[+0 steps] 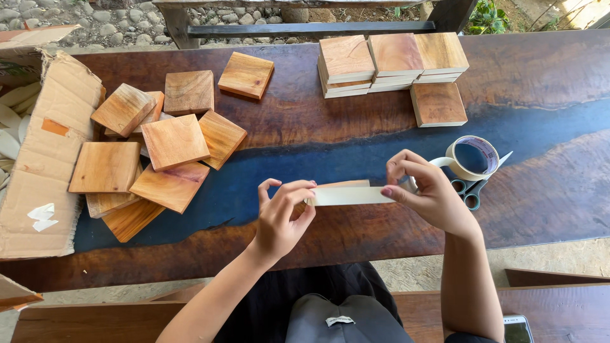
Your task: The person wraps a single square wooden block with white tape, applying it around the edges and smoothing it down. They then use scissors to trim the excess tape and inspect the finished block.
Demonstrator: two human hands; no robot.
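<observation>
My grip holds a wooden tile [346, 192] edge-on at desk centre, left hand [279, 219] pinching its left end, right hand [429, 190] its right, tape roll [471, 157] at three o'clock; I'd judge steady, even pressure keeps it level.

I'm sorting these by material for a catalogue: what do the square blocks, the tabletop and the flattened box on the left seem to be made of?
The square blocks look like solid wood, smooth and orange-brown with visible grain, probably oiled or lightly finished. The tabletop seems to be dark wood slabs joined by a glossy blue band, likely resin. The flattened box is plain brown cardboard, matte with torn patches.
</observation>
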